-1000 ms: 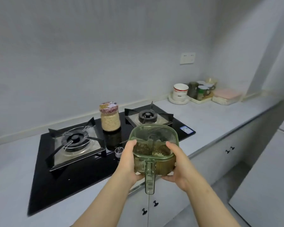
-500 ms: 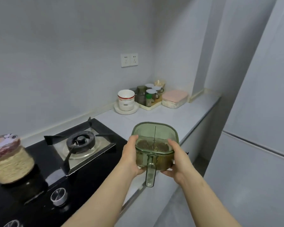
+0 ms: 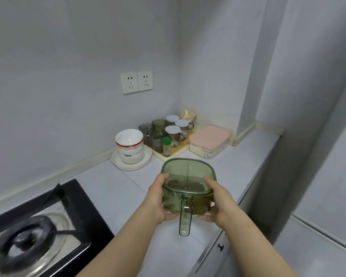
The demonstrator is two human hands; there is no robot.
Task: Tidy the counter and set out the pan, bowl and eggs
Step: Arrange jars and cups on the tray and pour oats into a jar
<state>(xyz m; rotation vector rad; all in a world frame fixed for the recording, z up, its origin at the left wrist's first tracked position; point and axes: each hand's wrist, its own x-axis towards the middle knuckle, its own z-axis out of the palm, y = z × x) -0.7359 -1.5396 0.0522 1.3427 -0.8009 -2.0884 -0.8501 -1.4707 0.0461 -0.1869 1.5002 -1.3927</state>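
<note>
At lower centre of the frame, the left hand (image 3: 158,198) and the right hand (image 3: 218,202) grip a green see-through container (image 3: 188,170) by its sides, fingers curled round its left and right walls. Its handle (image 3: 185,216) points down toward the camera. Dark contents lie inside, split by a divider. The container is held above the pale table (image 3: 112,186). A black gas stove (image 3: 48,222) fills the lower left. Farther back, at centre, stacked white bowls (image 3: 129,144) stand on a white plate (image 3: 132,165), just beside a tray (image 3: 179,149) of lidded jars and a pink-lidded box (image 3: 209,140). Two wall sockets (image 3: 136,81) sit above.
</note>
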